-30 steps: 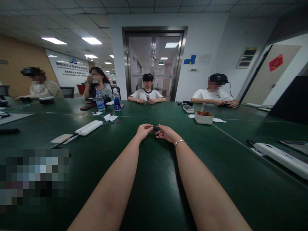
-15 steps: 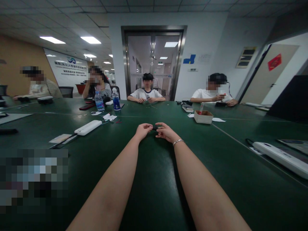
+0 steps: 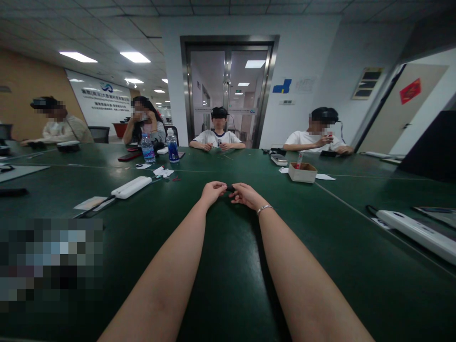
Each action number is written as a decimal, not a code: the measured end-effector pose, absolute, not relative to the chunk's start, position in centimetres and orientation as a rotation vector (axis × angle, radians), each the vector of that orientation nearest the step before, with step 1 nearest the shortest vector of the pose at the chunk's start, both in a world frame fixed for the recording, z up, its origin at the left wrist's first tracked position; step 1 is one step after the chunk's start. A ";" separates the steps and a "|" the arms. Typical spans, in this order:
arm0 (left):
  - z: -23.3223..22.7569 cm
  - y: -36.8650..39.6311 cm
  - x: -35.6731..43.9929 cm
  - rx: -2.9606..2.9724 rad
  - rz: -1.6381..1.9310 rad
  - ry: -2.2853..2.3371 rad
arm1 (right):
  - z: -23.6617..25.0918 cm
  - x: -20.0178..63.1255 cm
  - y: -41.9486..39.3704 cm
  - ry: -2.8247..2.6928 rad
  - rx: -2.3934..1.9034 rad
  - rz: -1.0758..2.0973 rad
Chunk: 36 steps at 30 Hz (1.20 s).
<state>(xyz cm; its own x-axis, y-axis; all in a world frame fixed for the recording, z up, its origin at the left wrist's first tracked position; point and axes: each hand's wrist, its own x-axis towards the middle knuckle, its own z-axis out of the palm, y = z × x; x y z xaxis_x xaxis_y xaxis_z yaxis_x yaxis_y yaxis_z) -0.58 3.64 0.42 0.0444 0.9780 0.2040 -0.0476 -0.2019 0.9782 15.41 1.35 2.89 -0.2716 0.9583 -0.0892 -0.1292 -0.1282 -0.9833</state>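
At the far left of the frame, a seated person in a pale top (image 3: 60,129) leans over the dark green tabletop (image 3: 228,285). Lower down, in the left middle, a long white plastic power strip (image 3: 131,186) lies flat on the table beside a pale paper card (image 3: 90,203). Above it, a person with long dark hair (image 3: 144,124) sits behind two clear plastic water bottles (image 3: 147,148), one with a blue label (image 3: 173,149); white paper scraps (image 3: 163,172) lie just in front of the bottles.

At centre frame, two bare forearms stretch forward over the table. The left hand (image 3: 213,192) is curled, its fingertips pinched on one end of a small black object (image 3: 231,188); what the object is cannot be made out. The right hand (image 3: 246,195), a thin silver bracelet (image 3: 265,208) at its wrist, grips the other end with fingers bent. The object sits between the two hands, just above the tabletop at mid-frame.

Behind the hands, a person in a white shirt (image 3: 217,137) sits before steel-framed glass doors (image 3: 228,90). To the right, a small open cardboard box (image 3: 302,172) stands on the table, near another person in a white shirt (image 3: 315,138) who holds a hand raised near the face. At the lower right edge, a second long white power strip (image 3: 416,232) lies on the table.
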 end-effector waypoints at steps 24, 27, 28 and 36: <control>0.7 3.2 -0.3 1.526 1.238 1.338 | 2.4 15.7 1.5 -1.251 -0.944 1.542; 0.6 3.2 -0.2 1.562 1.212 1.381 | 2.4 15.7 1.5 -1.248 -0.927 1.560; 0.6 3.2 -0.2 1.563 1.207 1.380 | 2.4 15.7 1.5 -1.244 -0.925 1.562; 0.1 3.7 -0.3 1.607 1.326 1.189 | 2.4 15.7 1.6 -1.207 -0.947 1.572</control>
